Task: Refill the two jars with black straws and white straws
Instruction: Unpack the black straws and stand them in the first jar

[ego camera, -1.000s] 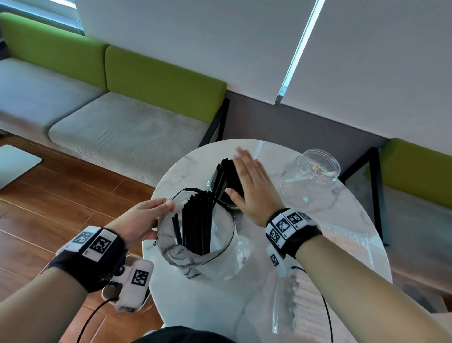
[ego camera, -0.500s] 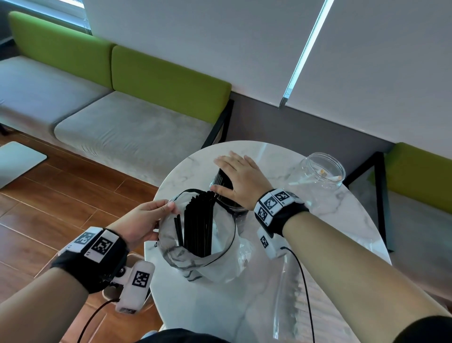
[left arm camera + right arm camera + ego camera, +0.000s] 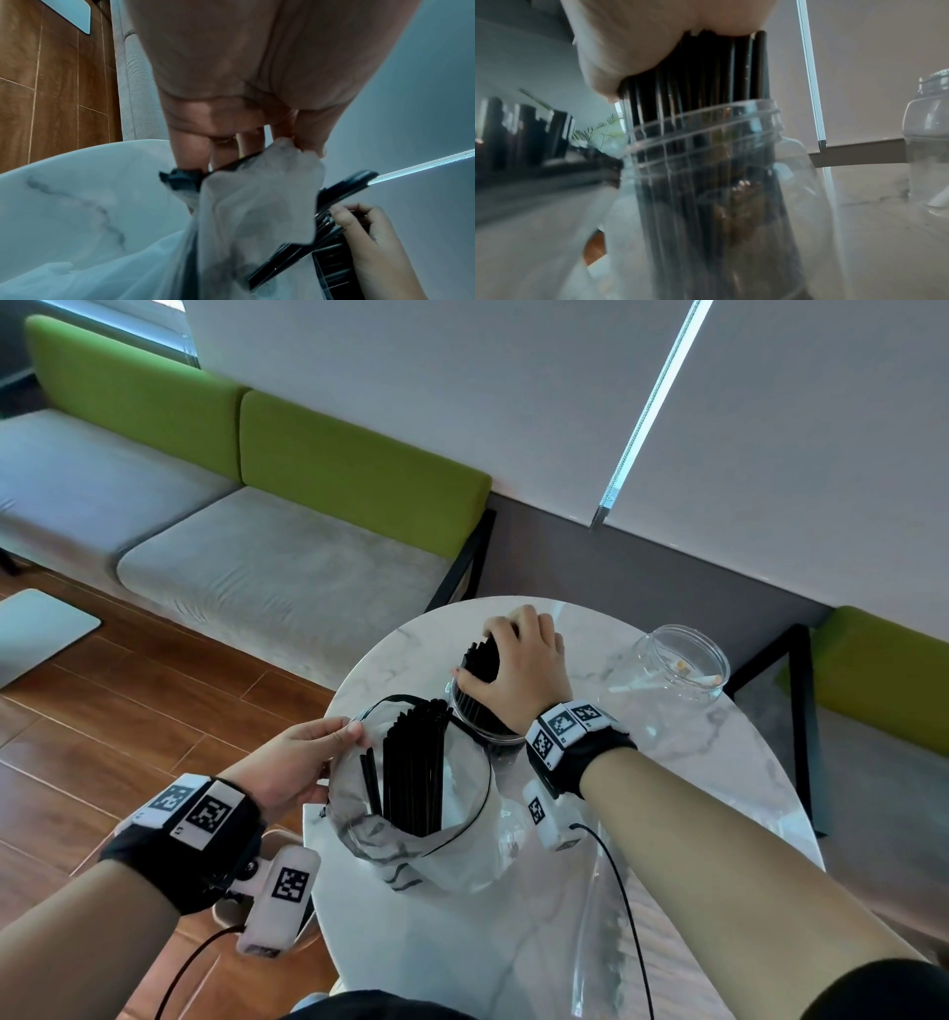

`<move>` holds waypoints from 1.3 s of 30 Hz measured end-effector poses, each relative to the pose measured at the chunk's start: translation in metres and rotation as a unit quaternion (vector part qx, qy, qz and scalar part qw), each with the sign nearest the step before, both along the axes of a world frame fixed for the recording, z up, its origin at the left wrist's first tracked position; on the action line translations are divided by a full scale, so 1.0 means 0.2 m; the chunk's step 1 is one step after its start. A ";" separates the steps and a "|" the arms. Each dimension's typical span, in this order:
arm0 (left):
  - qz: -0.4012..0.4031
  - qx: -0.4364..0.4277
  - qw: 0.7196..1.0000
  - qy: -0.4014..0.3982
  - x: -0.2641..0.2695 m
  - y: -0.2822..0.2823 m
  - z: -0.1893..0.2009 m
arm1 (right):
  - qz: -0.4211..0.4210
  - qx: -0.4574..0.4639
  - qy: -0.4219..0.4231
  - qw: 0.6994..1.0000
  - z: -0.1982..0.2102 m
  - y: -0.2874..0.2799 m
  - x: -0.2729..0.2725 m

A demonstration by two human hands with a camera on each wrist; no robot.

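Observation:
A clear jar packed with black straws stands mid-table. My right hand lies over the straw tops, fingers and thumb curled round the bundle; the right wrist view shows the palm on the straws above the jar neck. My left hand pinches the rim of a translucent bag that holds more black straws; the pinch also shows in the left wrist view. A second clear jar at the right holds a few white straws.
The round marble table has its edge close on the left. A clear flat bag of white straws lies at the front right under my right forearm. A green and grey bench runs behind, over a wooden floor.
My right hand went from flat with straight fingers beside the jar's straws to curled over their tops. The left hand has kept its pinch on the bag rim.

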State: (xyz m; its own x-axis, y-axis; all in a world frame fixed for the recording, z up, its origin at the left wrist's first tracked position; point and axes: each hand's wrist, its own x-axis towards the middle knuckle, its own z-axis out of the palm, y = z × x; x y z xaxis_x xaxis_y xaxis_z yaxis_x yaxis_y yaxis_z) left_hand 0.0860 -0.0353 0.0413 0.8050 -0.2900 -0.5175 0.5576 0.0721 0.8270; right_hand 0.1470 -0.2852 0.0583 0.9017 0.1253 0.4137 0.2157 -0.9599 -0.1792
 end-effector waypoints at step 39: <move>-0.008 0.012 1.000 -0.023 -0.03 -0.02 0.01 | 0.147 0.203 0.052 0.967 0.08 0.00 -0.35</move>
State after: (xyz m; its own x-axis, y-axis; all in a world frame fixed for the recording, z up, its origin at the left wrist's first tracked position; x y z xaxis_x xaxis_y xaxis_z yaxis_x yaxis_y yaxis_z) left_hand 0.0796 -0.0383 0.0435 0.8232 -0.2913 -0.4873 0.5203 0.0438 0.8528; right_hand 0.0769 -0.2842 0.0748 0.8913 0.2288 0.3914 0.4286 -0.7066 -0.5631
